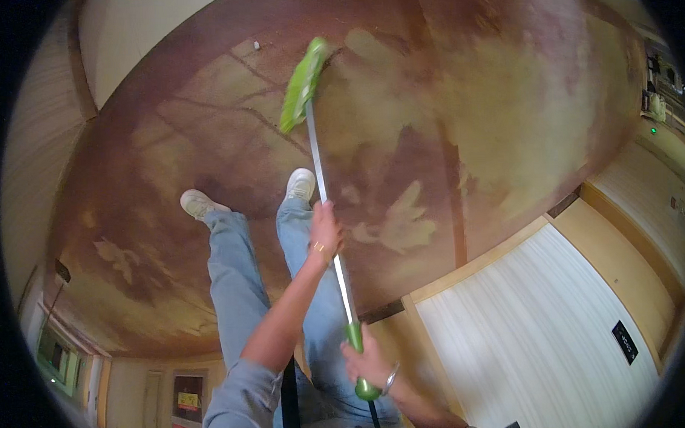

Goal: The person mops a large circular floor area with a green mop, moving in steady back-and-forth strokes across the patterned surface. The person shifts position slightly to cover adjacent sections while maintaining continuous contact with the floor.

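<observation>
A long-handled broom slants across the middle of the view, its pole pale and metallic. Its green head rests at the far end on the patterned floor, slightly blurred. My left hand is closed around the middle of the pole, with the arm stretched forward. Lower down, my right hand wraps the green grip at the near end, and the rounded butt shows below the fingers. A small white bit lies on the floor to the left of the broom head.
My legs and white shoes stand left of the pole. A white-panelled cabinet with wooden edging is close on the right. Pale walls curve along the left, and cluttered shelving stands at the far right.
</observation>
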The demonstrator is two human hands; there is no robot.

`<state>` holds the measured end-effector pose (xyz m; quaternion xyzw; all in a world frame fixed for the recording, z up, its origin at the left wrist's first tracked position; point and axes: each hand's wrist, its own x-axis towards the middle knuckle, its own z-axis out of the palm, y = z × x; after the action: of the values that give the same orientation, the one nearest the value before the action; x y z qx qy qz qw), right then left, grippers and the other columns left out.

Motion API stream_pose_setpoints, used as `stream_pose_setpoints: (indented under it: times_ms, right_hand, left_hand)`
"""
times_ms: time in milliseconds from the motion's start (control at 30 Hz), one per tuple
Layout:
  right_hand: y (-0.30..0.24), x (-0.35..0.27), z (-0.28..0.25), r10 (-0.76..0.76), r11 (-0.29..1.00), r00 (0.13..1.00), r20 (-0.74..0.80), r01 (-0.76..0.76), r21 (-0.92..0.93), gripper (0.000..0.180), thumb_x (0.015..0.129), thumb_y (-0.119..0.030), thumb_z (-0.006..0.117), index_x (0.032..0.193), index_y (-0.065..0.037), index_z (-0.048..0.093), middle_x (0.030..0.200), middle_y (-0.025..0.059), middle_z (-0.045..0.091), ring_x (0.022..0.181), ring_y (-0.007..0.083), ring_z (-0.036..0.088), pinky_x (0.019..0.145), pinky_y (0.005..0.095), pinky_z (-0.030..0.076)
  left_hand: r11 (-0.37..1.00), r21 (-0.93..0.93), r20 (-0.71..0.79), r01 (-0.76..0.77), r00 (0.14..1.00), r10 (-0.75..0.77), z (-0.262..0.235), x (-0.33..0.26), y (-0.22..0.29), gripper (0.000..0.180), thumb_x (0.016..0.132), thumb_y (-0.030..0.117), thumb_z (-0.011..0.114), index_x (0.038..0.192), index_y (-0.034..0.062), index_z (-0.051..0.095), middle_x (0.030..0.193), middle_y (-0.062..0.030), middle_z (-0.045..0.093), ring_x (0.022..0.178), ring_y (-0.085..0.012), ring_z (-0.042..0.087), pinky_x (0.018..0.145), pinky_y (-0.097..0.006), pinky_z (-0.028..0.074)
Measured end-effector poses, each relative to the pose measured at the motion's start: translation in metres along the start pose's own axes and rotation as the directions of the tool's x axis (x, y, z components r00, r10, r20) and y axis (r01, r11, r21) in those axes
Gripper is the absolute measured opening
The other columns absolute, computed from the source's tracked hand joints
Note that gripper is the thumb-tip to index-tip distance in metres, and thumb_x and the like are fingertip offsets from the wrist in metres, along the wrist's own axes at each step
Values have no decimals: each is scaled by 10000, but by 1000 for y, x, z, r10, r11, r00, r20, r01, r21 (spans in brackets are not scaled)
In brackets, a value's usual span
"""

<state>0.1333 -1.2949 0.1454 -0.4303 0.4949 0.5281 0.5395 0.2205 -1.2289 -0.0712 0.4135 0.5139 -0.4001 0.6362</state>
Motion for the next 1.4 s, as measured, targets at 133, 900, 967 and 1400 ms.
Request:
stream_pose_setpoints:
  times_ms: [133,900,967,1400]
  right_hand:
    - [-24,4,-11,-109,968,993,-55,118,223,207,819,-39,457,893,-68,266,514,40,398,342,134,419,305,281,373]
    - [-58,14,55,-89,947,996,11,82,312,159,835,-18,429,880,-77,288,523,31,385,355,111,385,314,272,358]
    - [-54,-2,58,-78,936,997,-5,75,345,189,830,-8,418,960,-49,286,510,23,377,349,114,398,311,277,366]
    - [-31,-21,114,159,808,800,579,-442,389,171,853,-64,454,925,-101,303,551,-9,336,370,69,329,313,227,309]
  left_hand:
    - [989,70,158,-128,981,115,66,11,30,262,900,381,311,1017,165,402,511,27,274,364,-82,260,318,-244,234]
    - [966,159,104,-205,976,190,9,23,69,215,892,367,328,968,180,401,504,23,292,357,-84,284,304,-241,236]
    - [947,240,161,-211,971,176,22,-9,81,217,907,344,311,987,157,389,503,11,310,356,-94,310,299,-238,264]
    - [989,143,-346,47,938,5,-179,-76,70,171,897,363,314,893,192,316,516,3,326,344,-111,328,284,-252,299]
